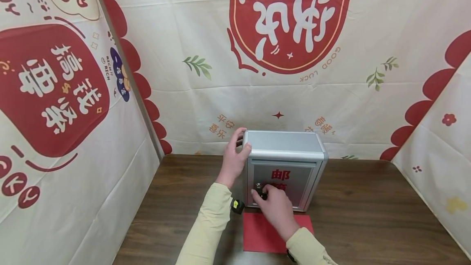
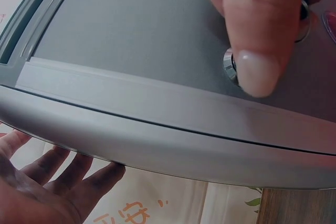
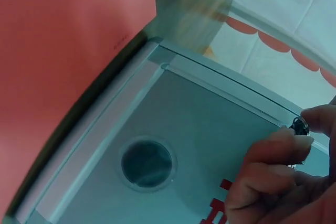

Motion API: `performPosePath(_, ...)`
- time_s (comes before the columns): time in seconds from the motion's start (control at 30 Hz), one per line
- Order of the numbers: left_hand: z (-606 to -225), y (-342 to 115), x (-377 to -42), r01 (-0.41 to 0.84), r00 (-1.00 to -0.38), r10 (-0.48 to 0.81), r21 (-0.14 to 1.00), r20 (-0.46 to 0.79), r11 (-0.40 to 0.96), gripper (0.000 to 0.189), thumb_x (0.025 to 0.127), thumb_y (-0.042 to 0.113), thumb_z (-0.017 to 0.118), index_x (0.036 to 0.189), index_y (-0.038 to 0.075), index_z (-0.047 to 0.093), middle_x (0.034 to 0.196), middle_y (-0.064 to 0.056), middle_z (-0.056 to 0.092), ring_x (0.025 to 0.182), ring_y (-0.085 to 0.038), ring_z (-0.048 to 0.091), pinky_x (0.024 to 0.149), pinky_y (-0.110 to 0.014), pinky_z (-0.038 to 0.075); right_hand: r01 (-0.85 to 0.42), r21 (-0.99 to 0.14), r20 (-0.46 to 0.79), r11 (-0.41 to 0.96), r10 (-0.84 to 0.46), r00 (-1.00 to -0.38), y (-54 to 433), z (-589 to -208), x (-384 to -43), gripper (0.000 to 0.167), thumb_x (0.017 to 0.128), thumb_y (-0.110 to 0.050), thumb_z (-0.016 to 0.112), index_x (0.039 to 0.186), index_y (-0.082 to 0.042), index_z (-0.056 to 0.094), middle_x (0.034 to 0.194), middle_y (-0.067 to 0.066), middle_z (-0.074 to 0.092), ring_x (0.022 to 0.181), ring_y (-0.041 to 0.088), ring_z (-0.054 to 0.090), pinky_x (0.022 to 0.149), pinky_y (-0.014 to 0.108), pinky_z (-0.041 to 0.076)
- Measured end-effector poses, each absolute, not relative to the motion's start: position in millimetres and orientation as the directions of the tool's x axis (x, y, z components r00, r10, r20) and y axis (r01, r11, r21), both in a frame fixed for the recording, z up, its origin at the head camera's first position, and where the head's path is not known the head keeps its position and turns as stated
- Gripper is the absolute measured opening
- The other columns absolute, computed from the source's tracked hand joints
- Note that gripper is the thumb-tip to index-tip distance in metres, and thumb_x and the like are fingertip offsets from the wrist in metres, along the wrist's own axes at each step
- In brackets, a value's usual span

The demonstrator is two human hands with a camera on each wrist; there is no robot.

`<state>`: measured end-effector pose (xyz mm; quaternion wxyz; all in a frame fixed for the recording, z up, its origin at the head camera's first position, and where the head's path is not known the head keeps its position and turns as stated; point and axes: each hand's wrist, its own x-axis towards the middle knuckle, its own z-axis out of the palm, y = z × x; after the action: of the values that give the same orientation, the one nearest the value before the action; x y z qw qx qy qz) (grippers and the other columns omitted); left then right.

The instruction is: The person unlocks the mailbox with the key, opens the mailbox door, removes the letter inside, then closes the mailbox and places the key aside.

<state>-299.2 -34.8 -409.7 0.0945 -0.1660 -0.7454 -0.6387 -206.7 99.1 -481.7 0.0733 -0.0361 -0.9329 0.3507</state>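
A silver metal mailbox (image 1: 283,142) with red lettering on its front door stands upright on the table. My left hand (image 1: 234,156) rests against its upper left side, fingers spread and fairly straight; the left wrist view shows the fingertips (image 2: 113,172) touching the side. At the front door, my right hand (image 1: 277,207) pinches a small dark key (image 1: 263,195) between thumb and fingers, just by the round metal lock (image 1: 258,186). A metal ring (image 2: 303,34) shows by these fingers in the left wrist view. Whether the key is in the lock is hidden.
A red sheet (image 1: 259,236) lies flat on the brown wooden table (image 1: 176,216), in front of the mailbox and partly under my right arm. Printed cloth walls (image 1: 176,113) enclose the back and sides. A round window (image 3: 147,163) is in the mailbox door.
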Motion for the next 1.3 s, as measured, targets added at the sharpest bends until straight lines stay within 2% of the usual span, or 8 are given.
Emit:
performPosePath(0.17, -409.9, -34.8, -299.4, 0.375, -0.924, 0.126, 0.918, 0.360, 0.128, 0.045, 0.089, 0.030, 0.053, 0.133, 0.031, 0.045, 0.127, -0.001, 0.053, 0.114, -0.021, 0.049, 0.083, -0.042, 0.049, 0.021, -0.597, 0.122, 0.802, 0.117, -0.986, 96.3, -480.0, -206.6, 0.034, 0.086, -0.044, 0.064, 0.073, -0.012, 0.058, 0.049, -0.002, 0.044, 0.044, 0.013, 0.045, 0.044, 0.030, 0.036)
performPosePath(0.37, -409.6, -34.7, -299.1, 0.381, -0.922, 0.120, 0.916, 0.367, 0.129, 0.045, 0.089, 0.029, 0.054, 0.133, 0.031, 0.046, 0.126, -0.001, 0.054, 0.113, -0.021, 0.050, 0.082, -0.042, 0.049, 0.018, -0.577, 0.133, 0.817, 0.116, -0.984, 95.2, -477.7, -205.1, 0.036, 0.087, -0.042, 0.062, 0.067, -0.015, 0.050, 0.047, -0.001, 0.041, 0.040, 0.013, 0.042, 0.040, 0.029, 0.033)
performPosePath(0.6, -384.3, -38.1, -279.5, 0.376, -0.921, 0.152, 0.921, 0.358, 0.105, 0.046, 0.090, 0.019, 0.053, 0.135, 0.015, 0.046, 0.128, -0.013, 0.053, 0.115, -0.030, 0.049, 0.084, -0.045, 0.048, 0.003, -0.560, 0.170, 0.828, 0.118, -0.978, 95.2, -479.9, -204.1, 0.037, 0.087, -0.040, 0.062, 0.063, -0.015, 0.048, 0.045, -0.002, 0.039, 0.039, 0.013, 0.040, 0.040, 0.029, 0.032)
performPosePath(0.93, -408.5, -34.2, -299.2, 0.373, -0.924, 0.136, 0.921, 0.358, 0.112, 0.046, 0.089, 0.031, 0.054, 0.134, 0.030, 0.046, 0.127, -0.002, 0.053, 0.114, -0.022, 0.049, 0.082, -0.042, 0.048, -0.013, -0.526, 0.190, 0.850, 0.103, -0.976, 93.8, -478.8, -198.8, 0.040, 0.086, -0.040, 0.060, 0.057, -0.015, 0.047, 0.042, -0.003, 0.037, 0.037, 0.012, 0.038, 0.039, 0.028, 0.030)
performPosePath(1.3, -408.8, -35.7, -299.0, 0.375, -0.923, 0.132, 0.920, 0.361, 0.113, 0.047, 0.089, 0.031, 0.054, 0.135, 0.029, 0.046, 0.127, -0.001, 0.053, 0.114, -0.022, 0.049, 0.081, -0.042, 0.049, -0.017, -0.507, 0.171, 0.862, 0.081, -0.982, 106.1, -485.3, -181.3, 0.038, 0.085, -0.039, 0.062, 0.059, -0.015, 0.047, 0.043, -0.003, 0.035, 0.038, 0.011, 0.035, 0.039, 0.028, 0.025)
